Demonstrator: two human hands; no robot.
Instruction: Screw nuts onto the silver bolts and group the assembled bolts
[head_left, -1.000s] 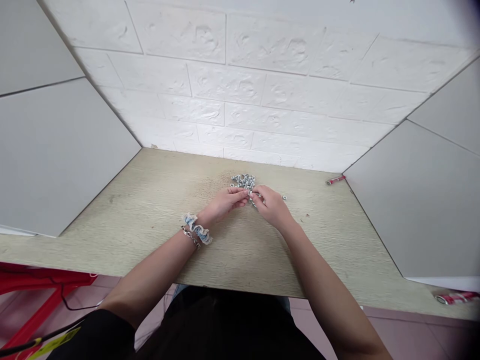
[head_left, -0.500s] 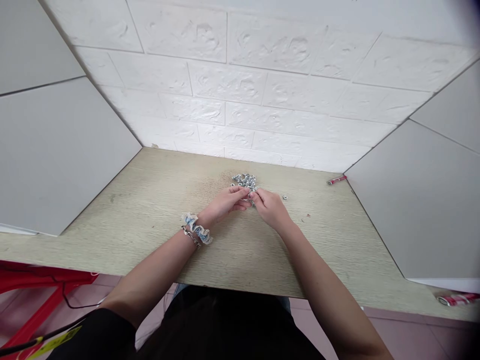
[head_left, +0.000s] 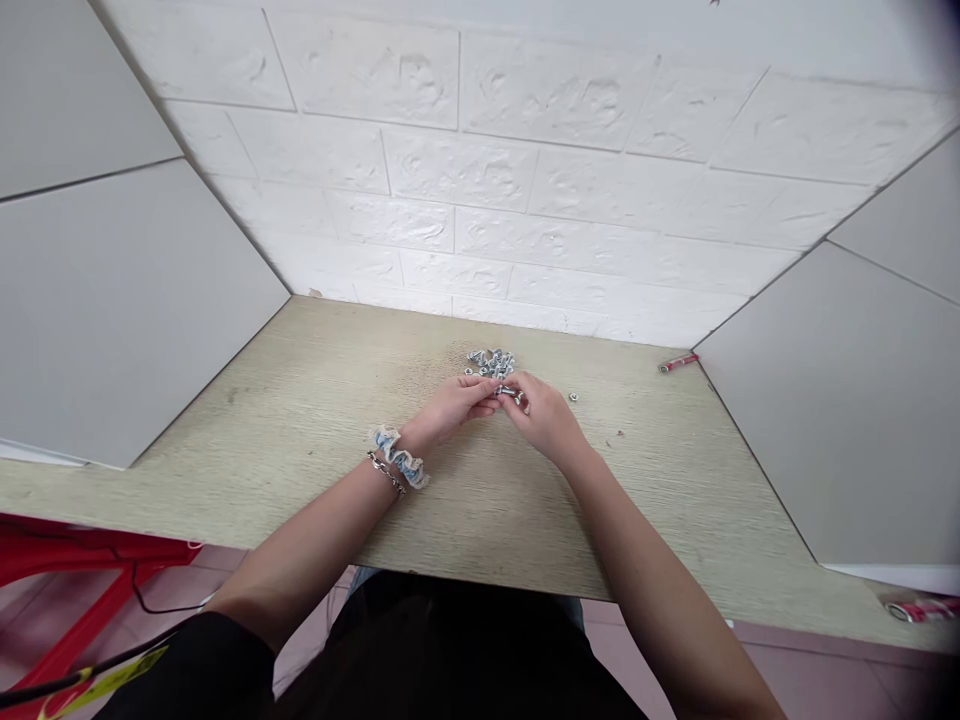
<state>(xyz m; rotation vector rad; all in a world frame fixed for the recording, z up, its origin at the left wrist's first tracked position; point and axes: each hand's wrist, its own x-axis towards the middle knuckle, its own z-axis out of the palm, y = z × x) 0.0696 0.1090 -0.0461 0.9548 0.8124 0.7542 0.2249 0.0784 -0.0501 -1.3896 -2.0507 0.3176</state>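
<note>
My left hand [head_left: 451, 405] is closed, its thumb and fingers pinching one end of a small silver bolt [head_left: 508, 391]. From the other side my right hand [head_left: 547, 415] grips the same bolt with bent fingers, so the two hands meet at it just above the table. Whether a nut sits on the bolt is too small to make out. Right behind my fingertips lies a loose pile of silver bolts and nuts [head_left: 496, 360], its near part hidden by the hands. One single nut [head_left: 574, 397] rests on the wood to the right of my right hand.
The wooden table [head_left: 300, 380] ends at a white brick-pattern wall [head_left: 487, 240], with grey panels [head_left: 780, 400] on both sides. A red battery-like cylinder [head_left: 678, 363] lies by the right panel, another [head_left: 921, 609] near the front right corner. A red stool [head_left: 97, 590] stands below left.
The fingers of my right hand have shifted and opened slightly around the bolt, leaving more of it showing. My left hand keeps its pinch. The view has moved a little.
</note>
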